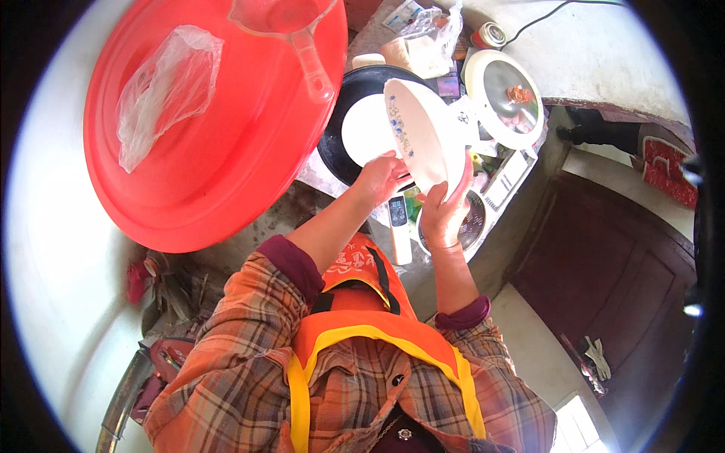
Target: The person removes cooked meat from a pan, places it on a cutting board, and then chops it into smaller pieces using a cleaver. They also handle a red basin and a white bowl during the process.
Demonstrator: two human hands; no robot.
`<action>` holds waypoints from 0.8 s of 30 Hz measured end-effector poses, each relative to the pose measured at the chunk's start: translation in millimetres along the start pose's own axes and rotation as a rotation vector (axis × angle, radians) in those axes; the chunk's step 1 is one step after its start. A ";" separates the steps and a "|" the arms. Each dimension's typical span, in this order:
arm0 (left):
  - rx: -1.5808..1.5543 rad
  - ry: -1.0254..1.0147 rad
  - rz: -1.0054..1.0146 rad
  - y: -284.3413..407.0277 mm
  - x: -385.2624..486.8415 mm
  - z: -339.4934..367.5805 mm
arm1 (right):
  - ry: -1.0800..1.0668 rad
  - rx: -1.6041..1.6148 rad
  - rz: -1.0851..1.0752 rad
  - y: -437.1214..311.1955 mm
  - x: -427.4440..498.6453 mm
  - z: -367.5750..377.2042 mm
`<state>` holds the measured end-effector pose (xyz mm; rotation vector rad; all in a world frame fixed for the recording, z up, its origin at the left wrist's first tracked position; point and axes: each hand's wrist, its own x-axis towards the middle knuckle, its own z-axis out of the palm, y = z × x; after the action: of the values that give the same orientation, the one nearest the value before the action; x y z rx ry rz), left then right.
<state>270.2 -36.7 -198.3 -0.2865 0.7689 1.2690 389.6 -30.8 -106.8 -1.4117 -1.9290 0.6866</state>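
My right hand grips a white bowl with blue flowers inside, thumb at its lower rim and fingers along its outside. The bowl is tilted steeply onto its side. My left hand is beside the bowl's lower left rim, fingers apart; whether they touch it I cannot tell. Beneath both hands, a white round dish lies in a black pan. Part of the dish is hidden behind the bowl and my left hand.
A large red plastic lid at left carries a clear plastic bag and a clear dipper. To the right are a glass pot lid and a perforated metal piece. A white-handled device lies near the table's front edge.
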 end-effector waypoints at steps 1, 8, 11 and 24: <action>-0.020 -0.018 -0.004 -2.0 -1.6 1.7 | -0.012 0.007 0.002 -1.0 -1.4 -1.0; -0.030 -0.189 0.079 3.4 5.4 -2.8 | -0.059 -0.054 -0.055 -13.9 -7.5 -7.7; -0.019 -0.300 0.134 3.9 8.0 -4.0 | -0.055 -0.058 -0.120 -15.7 -6.3 -11.0; 1.282 0.380 0.362 8.8 -31.8 -13.0 | -0.023 0.058 0.447 17.9 -0.5 -31.7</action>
<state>254.4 -65.5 -184.9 0.7017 1.8491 0.8185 424.7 -25.0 -99.1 -1.8245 -1.6033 0.9558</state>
